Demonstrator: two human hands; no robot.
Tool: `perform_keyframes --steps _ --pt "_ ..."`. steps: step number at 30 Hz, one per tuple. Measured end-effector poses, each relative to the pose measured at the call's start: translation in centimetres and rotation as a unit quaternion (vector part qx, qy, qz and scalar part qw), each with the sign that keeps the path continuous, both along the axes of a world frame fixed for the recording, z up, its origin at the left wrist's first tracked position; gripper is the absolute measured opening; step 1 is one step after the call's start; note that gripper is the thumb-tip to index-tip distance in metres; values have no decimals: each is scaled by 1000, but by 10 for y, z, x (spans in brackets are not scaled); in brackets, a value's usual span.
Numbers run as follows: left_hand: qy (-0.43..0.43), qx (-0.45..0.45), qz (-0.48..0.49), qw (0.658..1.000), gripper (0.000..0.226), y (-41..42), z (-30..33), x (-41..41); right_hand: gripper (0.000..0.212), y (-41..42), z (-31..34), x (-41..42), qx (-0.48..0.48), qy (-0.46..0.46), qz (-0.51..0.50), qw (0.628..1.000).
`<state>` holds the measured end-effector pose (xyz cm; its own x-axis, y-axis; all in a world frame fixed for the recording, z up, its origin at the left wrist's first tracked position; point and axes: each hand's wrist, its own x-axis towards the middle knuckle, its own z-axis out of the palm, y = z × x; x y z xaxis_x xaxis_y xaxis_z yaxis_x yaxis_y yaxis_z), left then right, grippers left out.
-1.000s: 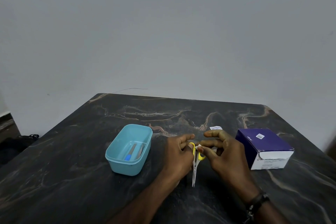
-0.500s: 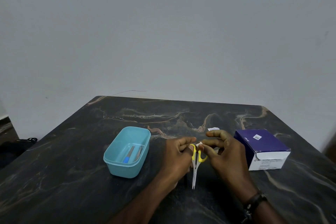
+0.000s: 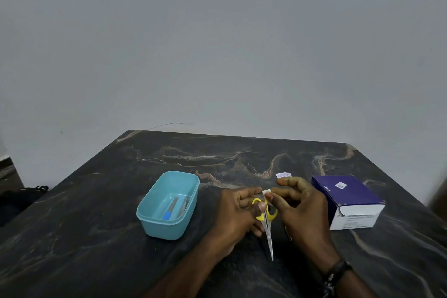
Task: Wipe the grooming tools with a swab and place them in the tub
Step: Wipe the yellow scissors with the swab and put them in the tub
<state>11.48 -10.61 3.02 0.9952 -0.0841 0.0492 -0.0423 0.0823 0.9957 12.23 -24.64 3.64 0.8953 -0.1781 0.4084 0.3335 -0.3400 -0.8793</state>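
Small scissors [image 3: 268, 234] with yellow handles and closed steel blades point toward me at the table's middle. My left hand [image 3: 235, 213] grips them at the yellow handles. My right hand [image 3: 301, 208] pinches a small white swab [image 3: 266, 191] between thumb and forefinger, against the top of the handles. To the left stands a light blue tub [image 3: 154, 222], which holds a blue-handled tool [image 3: 170, 209] and a slim metal tool [image 3: 184, 205].
A purple and white box [image 3: 348, 201] sits just right of my right hand. A torn white wrapper [image 3: 283, 175] lies behind my hands. The dark marble table [image 3: 96, 249] ends at a grey wall behind; a dark bag lies on the floor at far left.
The scissors stay in my left hand. My right hand's fingers with the swab have shifted slightly up along the yellow handles.
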Motion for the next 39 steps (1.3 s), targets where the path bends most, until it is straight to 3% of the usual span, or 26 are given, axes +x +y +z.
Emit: perform_keyframes --steps 11,16,20,23,27,30,34,39 --pt "-8 -95 20 995 20 10 30 -5 28 -11 10 5 179 -59 -29 982" --pt "-71 -194 142 968 15 42 67 -14 27 -16 14 6 207 -64 -35 976" --pt "-189 30 323 927 17 88 80 -40 26 -13 12 5 216 -64 -21 974" --pt "-184 203 372 887 15 121 70 -55 27 -10 10 6 215 -63 -20 974" --pt "-147 306 366 866 19 137 45 -57 26 -9 12 4 196 -67 -23 978" --pt "-121 412 368 825 14 137 34 -50 25 -10 12 3 191 -69 -25 979" --pt "-104 520 301 793 5 132 32 -36 26 -11 11 5 189 -61 -28 980" --pt "-67 657 230 715 16 118 43 -25 26 -12 9 7 179 -50 -35 982"
